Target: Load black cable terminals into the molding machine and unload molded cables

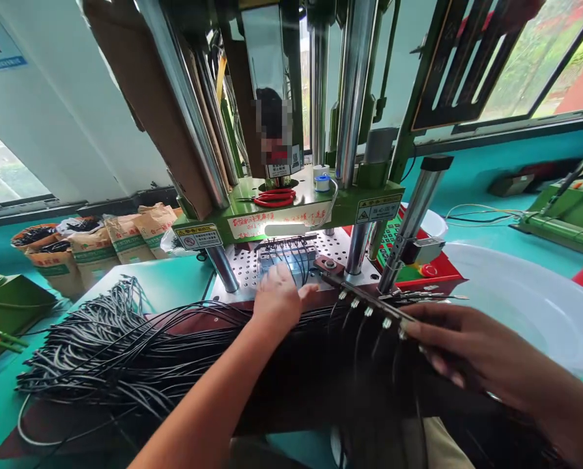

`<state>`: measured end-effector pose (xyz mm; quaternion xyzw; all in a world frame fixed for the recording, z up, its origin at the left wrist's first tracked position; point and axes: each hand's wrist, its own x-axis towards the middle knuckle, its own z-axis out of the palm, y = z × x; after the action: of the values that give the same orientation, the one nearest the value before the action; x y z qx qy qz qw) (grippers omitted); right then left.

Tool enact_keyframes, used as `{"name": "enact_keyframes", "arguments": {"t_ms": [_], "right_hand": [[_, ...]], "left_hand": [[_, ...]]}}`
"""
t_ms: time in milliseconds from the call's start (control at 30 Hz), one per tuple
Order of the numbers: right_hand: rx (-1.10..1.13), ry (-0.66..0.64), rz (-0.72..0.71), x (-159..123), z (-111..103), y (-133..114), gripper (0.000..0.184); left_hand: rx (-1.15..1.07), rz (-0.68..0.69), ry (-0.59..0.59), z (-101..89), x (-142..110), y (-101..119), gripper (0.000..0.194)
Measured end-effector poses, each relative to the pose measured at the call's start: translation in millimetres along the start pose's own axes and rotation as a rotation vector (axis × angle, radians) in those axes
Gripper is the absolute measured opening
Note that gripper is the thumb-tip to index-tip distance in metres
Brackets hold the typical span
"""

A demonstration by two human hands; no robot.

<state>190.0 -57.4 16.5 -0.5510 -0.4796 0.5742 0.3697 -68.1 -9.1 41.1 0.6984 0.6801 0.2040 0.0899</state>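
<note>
the biggest thing here is a green press [340, 207], standing on the far side. a wide white tub [526, 280] is off to the right. a huge heap of black cables [105, 352] sprawls across the near left, with paper sacks [90, 254] farther back. a red control box [450, 264] sits just right of the press.

the right hand [452, 339] is pinching the near end of a thin metal bar [369, 298], thumb and fingers clamped on it. the bar slants far and left, toward the press, with little connectors [368, 312] along it and cables hanging down. the left hand [277, 293] is blurry over a metal block [303, 259] under the press, thumb stuck out to the right; can't tell if its fingers are gripping anything. smallest bit: red-handled pliers [276, 195] lying on the press's green plate.
</note>
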Motion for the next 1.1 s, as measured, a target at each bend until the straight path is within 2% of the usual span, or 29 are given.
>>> {"name": "enact_keyframes", "arguments": {"t_ms": [67,133,167,267,367,500,633,800,900,1000,1100], "right_hand": [[-0.118,-0.066,-0.049,18,-7,-23,0.043],[-0.268,-0.115,-0.091,40,-11,-40,0.039],[-0.334,-0.148,-0.098,51,-11,-46,0.037],[-0.462,-0.286,-0.105,80,-5,-55,0.031],[-0.551,-0.457,-0.121,100,10,-59,0.03],[-0.672,-0.618,-0.228,124,34,-64,0.038],[-0.712,-0.699,-0.267,151,59,-56,0.042],[-0.657,-0.614,-0.233,163,74,-32,0.03],[-0.541,-0.493,-0.225,163,74,-33,0.022],[-0.296,-0.297,-0.27,171,83,-45,0.025],[0.017,-0.12,-0.277,191,113,-55,0.027]], "left_hand": [[0.103,-0.095,-0.146,8.3,15,-15,0.069],[0.092,-0.138,-0.26,19.0,24,-29,0.072],[0.076,-0.142,-0.276,22.9,27,-34,0.069],[0.034,-0.132,-0.26,22.6,29,-43,0.056],[-0.024,-0.104,-0.244,8.1,31,-45,0.047],[-0.071,-0.105,-0.242,-10.9,34,-43,0.052],[-0.083,-0.107,-0.238,-14.4,30,-45,0.049],[-0.13,-0.095,-0.23,-0.8,22,-54,0.048],[-0.172,-0.088,-0.226,7.3,19,-57,0.048],[-0.221,-0.082,-0.229,9.3,16,-57,0.046],[-0.276,-0.105,-0.215,5.7,17,-56,0.045]]}}
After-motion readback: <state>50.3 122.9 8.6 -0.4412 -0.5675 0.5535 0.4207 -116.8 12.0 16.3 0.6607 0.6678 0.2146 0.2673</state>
